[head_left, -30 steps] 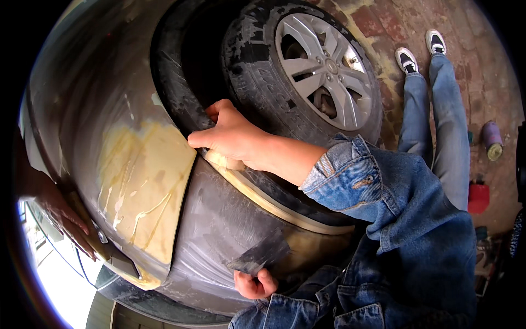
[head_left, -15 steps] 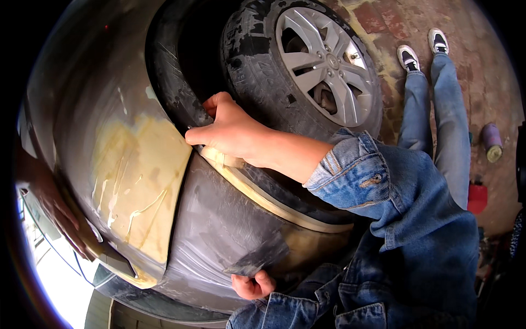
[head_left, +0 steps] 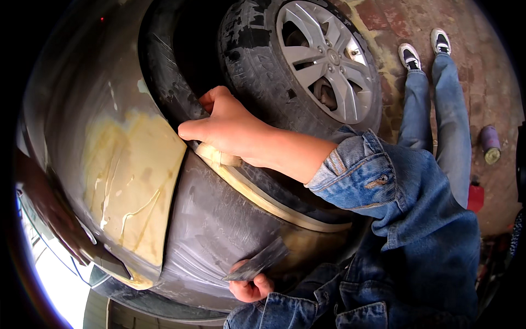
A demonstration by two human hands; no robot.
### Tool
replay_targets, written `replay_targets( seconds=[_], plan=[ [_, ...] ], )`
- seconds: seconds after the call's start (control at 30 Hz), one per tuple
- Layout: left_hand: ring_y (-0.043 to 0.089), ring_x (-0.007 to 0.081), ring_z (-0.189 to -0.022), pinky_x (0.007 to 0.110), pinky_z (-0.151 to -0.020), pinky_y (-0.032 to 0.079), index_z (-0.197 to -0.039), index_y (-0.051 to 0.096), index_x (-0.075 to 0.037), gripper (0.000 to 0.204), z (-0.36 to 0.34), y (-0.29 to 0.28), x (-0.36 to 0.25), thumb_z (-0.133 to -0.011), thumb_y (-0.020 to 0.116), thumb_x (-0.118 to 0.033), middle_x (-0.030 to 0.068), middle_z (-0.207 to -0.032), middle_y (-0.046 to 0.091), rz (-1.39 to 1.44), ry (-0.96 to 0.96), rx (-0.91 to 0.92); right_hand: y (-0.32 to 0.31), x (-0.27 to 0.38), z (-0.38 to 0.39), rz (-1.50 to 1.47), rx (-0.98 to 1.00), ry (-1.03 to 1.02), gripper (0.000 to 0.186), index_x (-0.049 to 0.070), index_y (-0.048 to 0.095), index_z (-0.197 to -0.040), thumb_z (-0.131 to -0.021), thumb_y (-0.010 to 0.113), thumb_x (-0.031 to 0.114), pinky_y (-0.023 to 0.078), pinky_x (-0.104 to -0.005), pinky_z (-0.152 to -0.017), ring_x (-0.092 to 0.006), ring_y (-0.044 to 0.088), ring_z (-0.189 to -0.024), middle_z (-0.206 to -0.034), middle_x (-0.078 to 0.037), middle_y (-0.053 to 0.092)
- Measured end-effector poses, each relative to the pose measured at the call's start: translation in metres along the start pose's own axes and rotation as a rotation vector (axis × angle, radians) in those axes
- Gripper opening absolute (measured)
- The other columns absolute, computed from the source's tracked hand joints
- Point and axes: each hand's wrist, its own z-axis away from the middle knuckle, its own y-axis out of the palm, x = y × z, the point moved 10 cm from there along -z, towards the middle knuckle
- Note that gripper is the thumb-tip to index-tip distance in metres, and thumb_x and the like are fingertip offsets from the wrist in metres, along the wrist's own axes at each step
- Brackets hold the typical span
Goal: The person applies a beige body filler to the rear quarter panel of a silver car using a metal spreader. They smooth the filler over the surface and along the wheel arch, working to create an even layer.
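My right hand (head_left: 227,126) is closed on the black wheel-arch trim (head_left: 164,77), thumb on the outer side and fingers curled inside the arch. Under its palm shows a small cream-coloured piece (head_left: 229,159) whose kind I cannot make out. My left hand (head_left: 251,286) pinches a dark, flat filler spreader (head_left: 258,262), blade angled up to the right over the scuffed grey bumper (head_left: 213,219). Cream filler covers part of the car's body panel (head_left: 142,192), with drip-like streaks. A cream strip (head_left: 263,202) runs along the bumper's arch edge.
Beyond the arch stands a wheel (head_left: 329,60) with a worn tyre and silver rim. Jeans-clad legs (head_left: 452,109) stretch over the brick floor (head_left: 383,22) at right. Beside them are a purple can (head_left: 491,144) and a red object (head_left: 475,197). A dark reflection (head_left: 55,214) shows at far left.
The view has shifted slightly, so the car sits a little further left. The spreader has turned in my left hand and shows more of its face. My right hand stays on the trim.
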Motion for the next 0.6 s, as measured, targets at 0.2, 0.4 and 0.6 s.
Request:
replay_targets(
  seconds=[0.2, 0.4, 0.6],
  plan=[
    [0.059, 0.0184, -0.088, 0.031, -0.083, 0.045, -0.103, 0.059, 0.002, 0.051, -0.0008, -0.0031, -0.0007, -0.09, 0.062, -0.048, 0.0109, -0.097, 0.064, -0.069, -0.019, 0.025, 0.0042, -0.0022, 0.0023, -0.066, 0.062, -0.026, 0.072, -0.009, 0.037, -0.125, -0.07, 0.073, 0.022, 0.044, -0.0318, -0.09, -0.0236, 0.05, -0.106, -0.115, -0.018, 0.046],
    [0.059, 0.0177, -0.087, 0.031, -0.081, 0.046, -0.102, 0.059, 0.002, 0.049, -0.0009, 0.0009, -0.004, -0.09, 0.062, -0.046, 0.0107, -0.096, 0.064, -0.048, -0.024, 0.031, 0.0027, -0.008, 0.0033, -0.11, 0.058, 0.027, 0.075, -0.009, 0.035, -0.127, -0.069, 0.071, 0.022, 0.044, -0.0338, -0.092, -0.0263, 0.049, -0.11, -0.12, -0.022, 0.043],
    [0.058, 0.0174, -0.084, 0.03, -0.08, 0.046, -0.098, 0.058, 0.002, 0.047, 0.0047, -0.0027, 0.0021, -0.09, 0.063, -0.044, 0.0104, -0.093, 0.064, 0.004, -0.001, -0.02, 0.0033, -0.0039, 0.0084, -0.182, 0.082, 0.001, 0.072, -0.008, 0.036, -0.126, -0.071, 0.071, 0.023, 0.045, -0.0327, -0.088, -0.0235, 0.05, -0.104, -0.112, -0.018, 0.046]
  ],
)
